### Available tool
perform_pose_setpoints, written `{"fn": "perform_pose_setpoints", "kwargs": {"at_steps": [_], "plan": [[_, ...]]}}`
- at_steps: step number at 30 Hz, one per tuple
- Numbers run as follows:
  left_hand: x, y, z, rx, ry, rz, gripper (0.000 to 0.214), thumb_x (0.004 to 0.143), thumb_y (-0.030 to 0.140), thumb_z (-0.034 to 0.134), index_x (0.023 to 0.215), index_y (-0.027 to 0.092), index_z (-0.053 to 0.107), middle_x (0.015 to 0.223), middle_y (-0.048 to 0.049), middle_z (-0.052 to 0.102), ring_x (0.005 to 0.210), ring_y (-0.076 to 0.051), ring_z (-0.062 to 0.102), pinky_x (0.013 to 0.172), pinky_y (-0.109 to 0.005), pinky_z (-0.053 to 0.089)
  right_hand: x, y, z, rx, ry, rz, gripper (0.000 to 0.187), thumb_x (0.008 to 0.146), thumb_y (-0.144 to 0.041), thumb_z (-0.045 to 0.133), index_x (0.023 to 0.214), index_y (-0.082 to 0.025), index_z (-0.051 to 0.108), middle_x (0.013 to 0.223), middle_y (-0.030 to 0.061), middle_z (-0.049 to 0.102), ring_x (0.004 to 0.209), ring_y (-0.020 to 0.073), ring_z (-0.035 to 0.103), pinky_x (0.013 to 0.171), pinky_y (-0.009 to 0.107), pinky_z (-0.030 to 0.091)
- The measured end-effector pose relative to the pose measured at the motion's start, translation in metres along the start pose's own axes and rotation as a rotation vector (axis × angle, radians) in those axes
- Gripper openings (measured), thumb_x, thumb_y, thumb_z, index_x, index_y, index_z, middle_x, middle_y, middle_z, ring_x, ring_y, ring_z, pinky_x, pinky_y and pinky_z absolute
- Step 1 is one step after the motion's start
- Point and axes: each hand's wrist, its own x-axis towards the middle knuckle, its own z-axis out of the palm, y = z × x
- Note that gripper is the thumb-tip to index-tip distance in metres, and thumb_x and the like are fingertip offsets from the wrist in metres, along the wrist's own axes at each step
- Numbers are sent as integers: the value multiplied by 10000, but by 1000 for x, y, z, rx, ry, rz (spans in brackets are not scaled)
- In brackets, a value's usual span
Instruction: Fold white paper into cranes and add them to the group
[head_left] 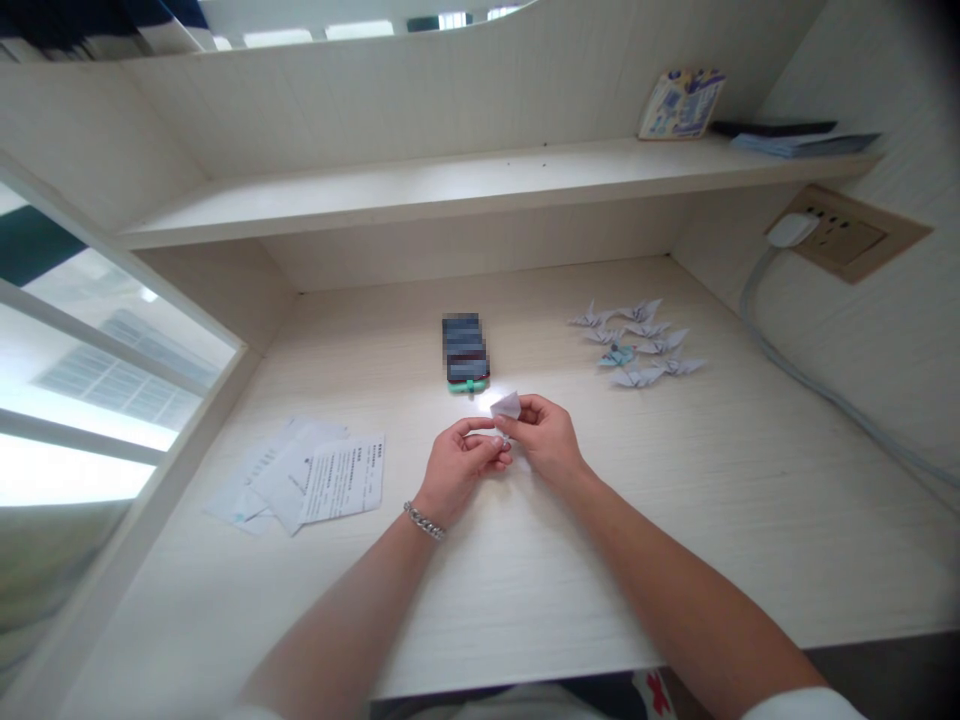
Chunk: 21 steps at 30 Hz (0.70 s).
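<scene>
A small piece of folded white paper is held up off the desk between my two hands. My right hand pinches it between thumb and fingers from the right. My left hand, with a chain bracelet at the wrist, is closed at the paper's lower end, thumb against the fingers. The fingers partly cover the paper, so its full shape is hidden. Just beyond the hands lies a phone with a green lower edge. Several folded paper cranes sit in a group to the right, one of them bluish.
Printed paper sheets lie overlapping on the desk at left. A shelf spans the back, bearing a patterned packet and flat booklets. A grey cable hangs from the wall socket at right.
</scene>
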Motion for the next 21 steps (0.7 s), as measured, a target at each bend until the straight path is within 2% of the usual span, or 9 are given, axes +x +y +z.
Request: {"fn": "perform_pose_setpoints", "kwargs": {"at_steps": [11, 16, 21], "plan": [[0, 1, 0, -5, -26, 4, 409, 600, 176, 726, 959, 122, 538, 692, -49, 659, 622, -155, 634, 634, -289, 488, 0, -1, -1, -7, 0, 4, 314, 569, -344, 737, 797, -160, 628, 756, 50, 679, 684, 185, 619, 573, 282, 480], [1, -1, 0, 11, -4, 4, 375, 617, 224, 715, 934, 121, 544, 706, -61, 664, 634, -163, 639, 646, -302, 494, 0, -2, 0, -39, 0, 3, 346, 537, -361, 751, 790, -156, 635, 729, 49, 674, 658, 183, 615, 571, 283, 484], [2, -4, -4, 83, -7, 33, 374, 611, 222, 723, 920, 131, 534, 662, -43, 654, 617, -161, 636, 639, -302, 500, 2, -2, -3, 23, -65, 87, 308, 559, -354, 740, 782, -161, 653, 724, 45, 677, 643, 178, 619, 593, 299, 505]]}}
